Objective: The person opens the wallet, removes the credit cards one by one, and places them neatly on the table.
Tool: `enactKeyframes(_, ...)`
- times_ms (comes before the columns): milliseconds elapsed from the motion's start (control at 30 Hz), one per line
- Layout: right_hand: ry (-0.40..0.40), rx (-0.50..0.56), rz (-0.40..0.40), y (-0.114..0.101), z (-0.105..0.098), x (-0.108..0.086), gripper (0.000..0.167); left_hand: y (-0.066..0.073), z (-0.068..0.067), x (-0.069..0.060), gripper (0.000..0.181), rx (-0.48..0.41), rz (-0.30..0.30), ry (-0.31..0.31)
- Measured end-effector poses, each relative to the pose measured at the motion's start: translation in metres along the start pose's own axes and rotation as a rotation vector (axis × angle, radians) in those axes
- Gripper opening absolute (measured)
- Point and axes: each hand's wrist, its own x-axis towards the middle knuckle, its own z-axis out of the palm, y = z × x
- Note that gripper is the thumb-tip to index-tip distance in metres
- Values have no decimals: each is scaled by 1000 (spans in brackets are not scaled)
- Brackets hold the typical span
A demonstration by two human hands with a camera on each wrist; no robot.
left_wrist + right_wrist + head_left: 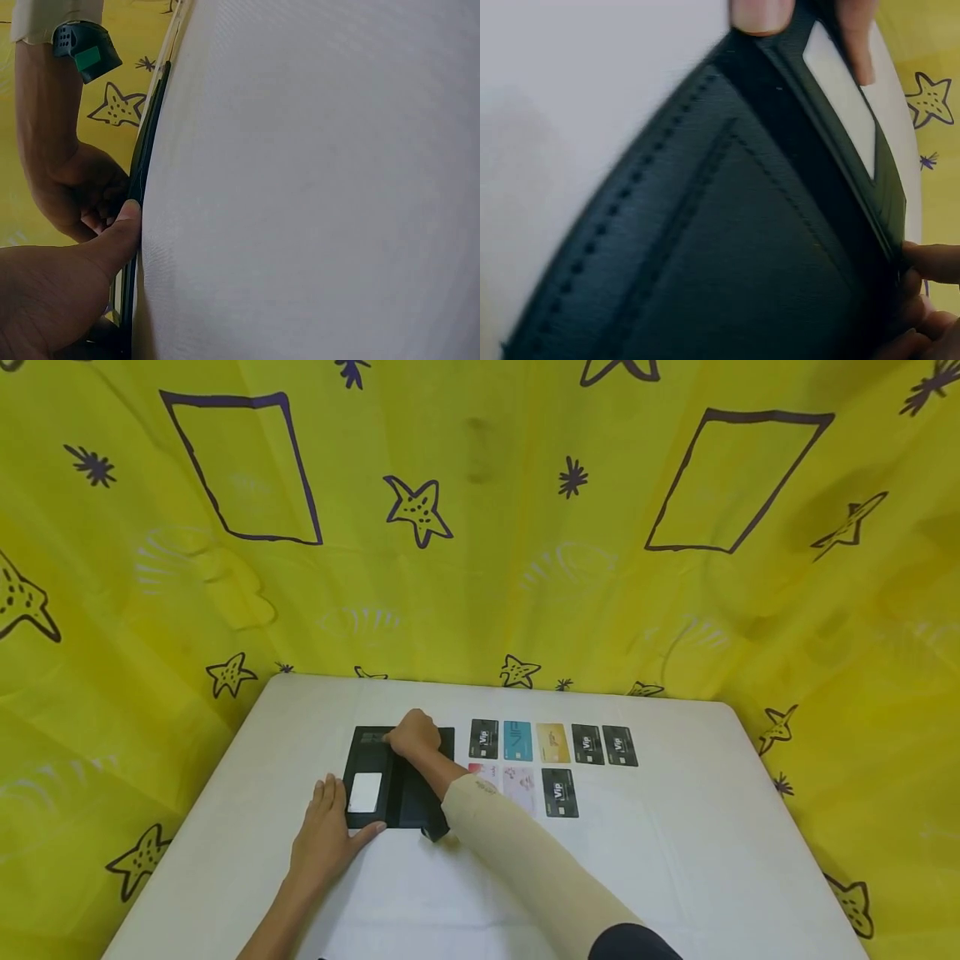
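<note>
A black bifold wallet point(405, 789) lies spread on the white table, with a white panel point(365, 792) in its left half. My left hand point(324, 831) rests along its left edge, fingers straight, thumb point(124, 225) pressing the near edge. At the far part of the wallet, my right hand point(415, 735) has curled fingers and a thumb pinching at the card-slot side. The right wrist view shows these fingertips point(922, 262) against the slots; whether a card is between them is hidden. A small dark patch with lettering point(372, 737) shows left of the right hand.
Right of the wallet lie two rows of cards: several black Vip cards point(588, 744), a blue one point(517, 741), a gold one point(553, 743) and pale ones point(519, 787). The right sleeve point(525, 852) crosses near the pale cards. A yellow patterned curtain point(480, 568) hangs behind the table.
</note>
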Motion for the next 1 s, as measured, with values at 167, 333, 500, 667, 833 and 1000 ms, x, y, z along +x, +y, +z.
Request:
enactKeyframes(167, -53, -11, 15, -2, -2, 5, 33, 2, 1, 0, 107, 5, 0, 10)
enactKeyframes(333, -77, 34, 24, -3, -2, 8, 37, 2, 2, 0, 107, 19, -12, 3)
enactKeyframes(500, -16, 164, 40, -5, 1, 11, 32, 3, 2, 0, 107, 15, -5, 7)
enactKeyframes(667, 57, 265, 55, -6, 6, 16, 22, 1, 1, 1, 107, 16, -1, 6)
enactKeyframes(833, 67, 365, -18, -5, 1, 9, 8, 2, 0, 1, 108, 16, -12, 4)
enactKeyframes(1000, 46, 407, -38, -4, -1, 4, 10, 2, 0, 1, 108, 13, -16, 5)
